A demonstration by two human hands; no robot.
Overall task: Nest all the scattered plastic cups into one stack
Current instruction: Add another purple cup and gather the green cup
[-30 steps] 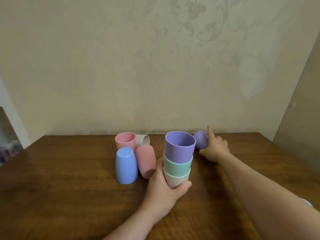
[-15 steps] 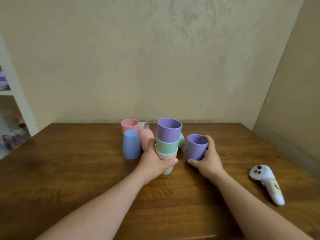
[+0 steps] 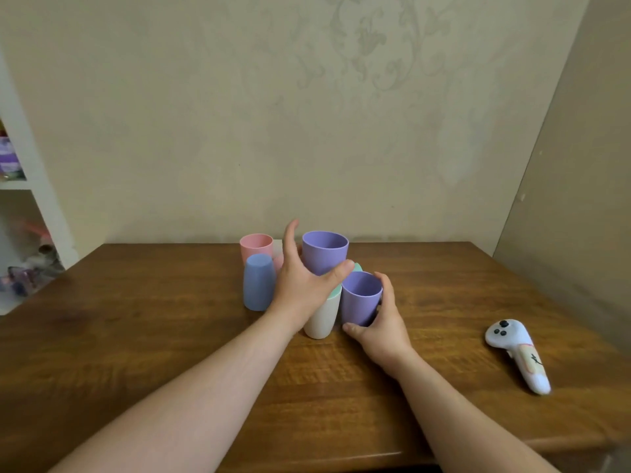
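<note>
Near edge: bare wooden surface (image 3: 341,404), both forearms reaching forward across it. To the right, well apart from the cups: a white controller (image 3: 517,355), not part of the task.

Right hand (image 3: 384,327): closed around the loose purple cup (image 3: 361,297), thumb at the base, fingers round the far wall, cup upright, mouth up, standing just beside the stack (image 3: 322,295).

Left hand (image 3: 300,285): spread wide, thumb laid across the front of the stack's top purple cup, fingers raised behind it. Steadying contact only; no closed grip visible.

Stack: cream cup at the bottom on the surface, green in the middle, purple on top.

Farther back: a blue cup (image 3: 258,285) standing mouth down, a pink cup (image 3: 256,245) mouth up, another pink one mostly hidden behind the left hand.

Handling, judged from appearance: thin rigid plastic, light, smooth, likely slippery and easily toppled. Best taken by the side wall near mid-height, light pressure, rim left free for nesting. Inverted cup to be turned mouth up first.
</note>
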